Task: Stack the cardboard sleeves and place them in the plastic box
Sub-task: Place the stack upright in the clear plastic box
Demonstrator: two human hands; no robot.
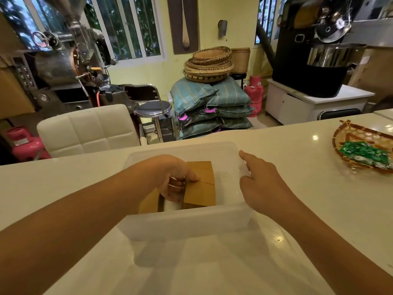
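Inside the plastic box [187, 222], a brown stack of cardboard sleeves [202, 184] sits down near the bottom, a bit left of the middle. The stack lies with its long side running from the near wall toward the far wall. The left hand [174, 179] is in the box too. It curls around the left edge of the stack, thumb on top, so it is holding the sleeves. Something white shows just under that hand, but I cannot tell what it is. More brown cardboard peeks out low on the left, under the wrist.

The right hand [261, 179] rests on the right rim of the box. Its fingers are spread and it holds nothing. It looks like it keeps the box steady. The left hand is the nearer one to the stack, so I think letting go is its job.

The box stands on the pale worktop [297, 209]. Far to the right lies a woven tray [340, 143] with a green packet [365, 154].
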